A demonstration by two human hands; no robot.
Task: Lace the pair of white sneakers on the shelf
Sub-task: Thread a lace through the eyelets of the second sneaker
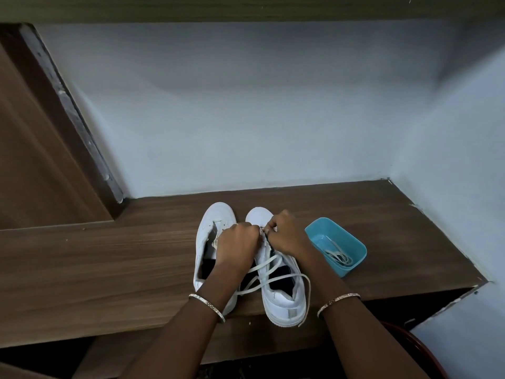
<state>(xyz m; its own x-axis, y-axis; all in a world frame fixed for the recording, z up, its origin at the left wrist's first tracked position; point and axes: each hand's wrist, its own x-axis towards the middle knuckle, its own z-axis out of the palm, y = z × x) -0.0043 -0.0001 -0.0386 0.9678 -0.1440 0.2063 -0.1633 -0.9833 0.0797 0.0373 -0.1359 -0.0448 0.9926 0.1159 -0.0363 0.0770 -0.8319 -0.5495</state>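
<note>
Two white sneakers stand side by side on the wooden shelf (pixel 109 258), toes pointing away from me. The left sneaker (pixel 211 231) has no lace in its eyelets. The right sneaker (pixel 284 299) carries a white lace (pixel 269 272) whose two loose ends cross over its opening and trail toward the heel. My left hand (pixel 236 246) grips the right sneaker's eyelet flap, fingers curled. My right hand (pixel 287 233) pinches the lace at the front eyelets of that shoe. The eyelets under my fingers are hidden.
A turquoise plastic tub (pixel 352 247) sits to the right of the shoes with a second white lace (pixel 337 255) coiled inside. The pale wall closes the shelf at the back and right. The shelf's front edge runs under the sneaker heels.
</note>
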